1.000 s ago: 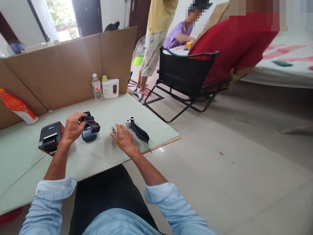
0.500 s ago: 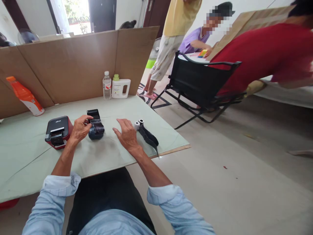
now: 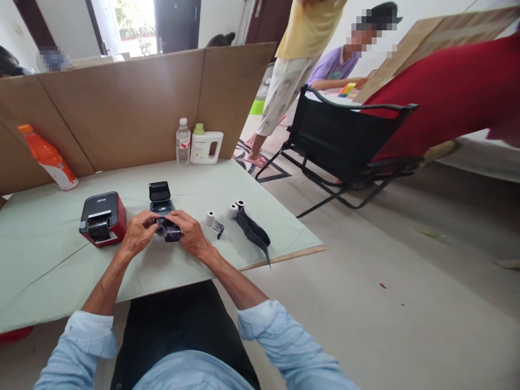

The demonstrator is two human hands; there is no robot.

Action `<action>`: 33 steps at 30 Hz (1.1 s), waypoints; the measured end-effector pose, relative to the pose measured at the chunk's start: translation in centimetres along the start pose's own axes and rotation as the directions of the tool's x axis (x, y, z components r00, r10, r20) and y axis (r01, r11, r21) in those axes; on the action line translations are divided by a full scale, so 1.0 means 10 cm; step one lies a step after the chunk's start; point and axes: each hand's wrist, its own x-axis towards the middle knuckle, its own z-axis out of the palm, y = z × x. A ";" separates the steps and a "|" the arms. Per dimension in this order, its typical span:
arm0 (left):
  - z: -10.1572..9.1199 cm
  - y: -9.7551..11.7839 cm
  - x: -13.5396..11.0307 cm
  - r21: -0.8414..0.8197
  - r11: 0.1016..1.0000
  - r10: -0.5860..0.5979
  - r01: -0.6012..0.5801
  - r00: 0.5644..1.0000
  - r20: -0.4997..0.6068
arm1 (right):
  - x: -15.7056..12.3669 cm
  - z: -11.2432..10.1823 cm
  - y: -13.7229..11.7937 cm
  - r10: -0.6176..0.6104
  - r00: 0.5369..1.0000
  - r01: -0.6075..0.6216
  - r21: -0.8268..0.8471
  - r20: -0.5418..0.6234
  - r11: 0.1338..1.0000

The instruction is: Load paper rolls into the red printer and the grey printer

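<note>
Head view, with twelve o'clock straight away from the wearer. Bends the left hand (image 3: 140,233) in from eight o'clock and the right hand (image 3: 189,232) in from four o'clock, over the near end of a small dark device (image 3: 163,207) with an open lid (image 3: 159,191) at twelve. Brings the fingertips of both close together at the upper end of a dark glossy strip (image 3: 173,234), curled down toward five o'clock beside the right hand. Bent rather than spread in both grips; cannot tell whether pinching the strip, the device's edge or both.

On the same pale table (image 3: 60,233), at nine o'clock beyond the left hand: a red-and-black box (image 3: 103,216). At three o'clock, near but apart from the right hand: a small white roll (image 3: 210,218) with a short dark tail (image 3: 219,228). Farther out at three: two white rolls (image 3: 233,210), side by side, with a long black strip (image 3: 255,233) trailing toward five o'clock to the table's edge. At one o'clock, before a cardboard screen (image 3: 142,108): a clear bottle (image 3: 183,146) just beside a white jug (image 3: 207,149). At ten: an orange bottle (image 3: 51,160). At two, off the table: a black chair (image 3: 345,135).
</note>
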 end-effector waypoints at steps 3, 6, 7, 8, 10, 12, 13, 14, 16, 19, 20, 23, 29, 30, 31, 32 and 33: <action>0.02 0.13 0.04 -0.034 0.999 -0.003 0.002 1.000 -0.013 | 0.06 -0.01 -0.08 0.091 0.993 -0.071 0.245 -0.069 0.967; 0.02 0.28 0.02 -0.131 0.990 -0.050 0.046 0.998 -0.028 | 0.01 -0.03 -0.18 0.238 0.969 -0.194 0.404 -0.061 0.894; 0.02 0.33 0.00 -0.168 0.983 -0.075 0.068 0.997 -0.035 | -0.02 -0.04 -0.22 0.287 0.957 -0.241 0.427 -0.046 0.872; 0.01 0.37 -0.02 -0.211 0.972 -0.110 0.099 0.993 -0.041 | -0.05 -0.06 -0.27 0.328 0.944 -0.280 0.438 -0.037 0.854; 0.00 0.44 -0.06 -0.325 0.925 -0.217 0.196 0.976 -0.030 | -0.10 -0.11 -0.36 0.376 0.925 -0.316 0.442 -0.052 0.839; -0.01 0.48 -0.09 -0.457 0.824 -0.342 0.335 0.937 0.069 | -0.11 -0.18 -0.45 0.343 0.936 -0.283 0.418 -0.075 0.863; -0.02 0.50 -0.11 -0.510 0.760 -0.383 0.403 0.912 0.149 | -0.11 -0.23 -0.49 0.296 0.952 -0.242 0.396 -0.081 0.886; -0.03 0.51 -0.13 -0.545 0.703 -0.399 0.457 0.888 0.229 | -0.10 -0.29 -0.53 0.238 0.968 -0.193 0.369 -0.082 0.909; -0.05 0.52 -0.17 -0.562 0.655 -0.364 0.505 0.863 0.352 | -0.09 -0.40 -0.59 0.126 0.990 -0.102 0.309 -0.058 0.945; -0.09 0.57 -0.25 -0.465 0.772 -0.280 0.434 0.889 0.363 | -0.12 -0.53 -0.59 0.049 0.997 -0.061 0.254 0.052 0.965; -0.11 0.59 -0.27 -0.403 0.832 -0.257 0.381 0.909 0.328 | -0.14 -0.55 -0.57 0.043 0.996 -0.061 0.237 0.082 0.969; -0.15 0.60 -0.26 -0.205 0.960 -0.142 0.189 0.964 0.224 | -0.12 -0.53 -0.45 0.040 0.995 -0.053 0.139 0.089 0.989; -0.15 0.20 0.17 0.095 0.995 -0.026 0.020 0.998 0.063 | 0.44 -0.25 -0.13 0.064 0.981 -0.025 -0.205 0.185 0.978; -0.13 0.09 0.27 0.128 0.990 -0.063 0.059 0.998 0.027 | 0.57 -0.20 -0.08 0.100 0.972 -0.041 -0.264 0.213 0.964; -0.10 -0.01 0.36 0.155 0.983 -0.099 0.097 0.995 0.004 | 0.69 -0.17 -0.03 0.139 0.960 -0.058 -0.313 0.244 0.948; -0.07 -0.10 0.45 0.181 0.976 -0.126 0.125 0.992 -0.010 | 0.79 -0.14 0.02 0.178 0.945 -0.073 -0.351 0.276 0.934; -0.03 -0.19 0.52 0.200 0.969 -0.146 0.147 0.989 -0.020 | 0.88 -0.11 0.07 0.212 0.928 -0.083 -0.383 0.307 0.920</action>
